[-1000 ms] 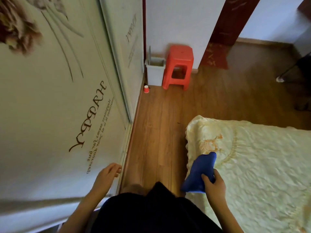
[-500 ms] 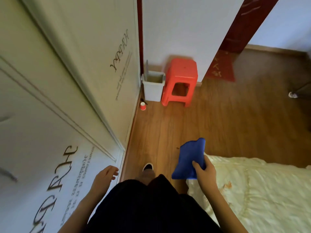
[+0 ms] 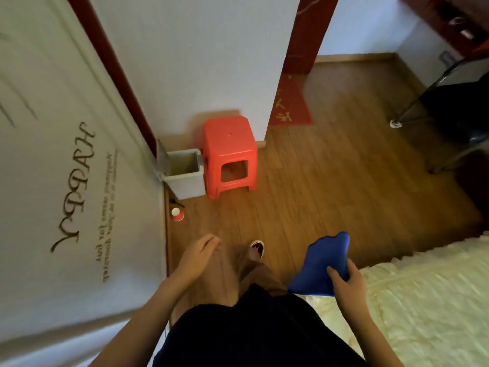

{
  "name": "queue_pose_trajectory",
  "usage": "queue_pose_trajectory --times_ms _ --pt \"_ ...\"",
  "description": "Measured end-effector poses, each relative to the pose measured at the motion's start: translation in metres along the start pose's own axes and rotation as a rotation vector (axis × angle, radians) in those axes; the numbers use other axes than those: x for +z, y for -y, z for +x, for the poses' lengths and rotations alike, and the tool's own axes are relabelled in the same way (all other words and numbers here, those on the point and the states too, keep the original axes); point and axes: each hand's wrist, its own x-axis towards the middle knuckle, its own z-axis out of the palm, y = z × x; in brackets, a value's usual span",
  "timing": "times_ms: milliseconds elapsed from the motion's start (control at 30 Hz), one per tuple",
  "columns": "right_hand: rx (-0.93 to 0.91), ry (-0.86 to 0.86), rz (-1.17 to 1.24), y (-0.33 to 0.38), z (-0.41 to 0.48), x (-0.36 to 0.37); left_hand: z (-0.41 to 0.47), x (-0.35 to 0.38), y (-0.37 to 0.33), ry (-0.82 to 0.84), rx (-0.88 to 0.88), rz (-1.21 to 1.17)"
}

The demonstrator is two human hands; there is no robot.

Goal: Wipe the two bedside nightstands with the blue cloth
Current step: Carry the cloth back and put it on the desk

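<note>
The blue cloth (image 3: 321, 263) hangs bunched in the air beside the bed's corner, gripped from below by my right hand (image 3: 346, 283). My left hand (image 3: 197, 254) swings free over the wooden floor close to the wardrobe, fingers loosely apart and holding nothing. Neither nightstand is in view.
A cream wardrobe (image 3: 66, 181) with lettering fills the left. A red plastic stool (image 3: 229, 152) and a grey bin (image 3: 185, 173) stand against the white wall ahead, with a small red cup (image 3: 177, 214) on the floor. The cream bedspread (image 3: 423, 300) lies at the right. A chair leg (image 3: 395, 124) stands far right.
I have walked forward along the wardrobe; the stool and bin are nearer. The bed has slid back to the lower right. My right hand still carries the cloth.
</note>
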Motion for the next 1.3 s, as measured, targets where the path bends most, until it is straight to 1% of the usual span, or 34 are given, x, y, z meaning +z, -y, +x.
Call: queue_pose_trajectory --times_ms 67,200,300,400,500,600,733,800,1000,1033,1200,1300 --pt "0.043 -0.028 0.014 0.012 0.042 0.006 0.044 0.002 -0.021 0.028 -0.005 0.021" --pt "0.102 -0.086 0.057 0.053 0.128 0.013 0.129 -0.004 -0.068 0.000 -0.039 0.023" --pt "0.065 -0.098 0.110 0.101 0.189 0.016 0.184 -0.016 -0.110 -0.043 -0.046 0.065" --pt "0.042 -0.084 0.169 0.151 0.246 0.018 0.237 -0.030 -0.142 -0.041 -0.054 0.120" --pt "0.032 -0.057 0.224 0.191 0.297 0.018 0.288 -0.042 -0.165 -0.065 -0.087 0.113" --pt "0.041 -0.048 0.255 0.220 0.351 0.020 0.352 -0.046 -0.177 -0.040 -0.118 0.162" --pt "0.075 -0.092 0.276 0.246 0.430 0.018 0.438 -0.036 -0.229 -0.043 -0.065 0.125" --pt "0.104 -0.125 0.287 0.260 0.469 0.011 0.485 -0.028 -0.264 0.002 -0.033 0.122" --pt "0.191 -0.331 0.278 0.297 0.554 -0.035 0.611 0.000 -0.405 0.205 0.211 0.245" --pt "0.204 -0.363 0.271 0.302 0.565 -0.043 0.630 0.007 -0.428 0.241 0.226 0.251" --pt "0.279 -0.492 0.274 0.312 0.618 -0.087 0.715 0.056 -0.517 0.394 0.202 0.282" --pt "0.346 -0.548 0.276 0.307 0.661 -0.114 0.750 0.098 -0.566 0.445 0.183 0.273"
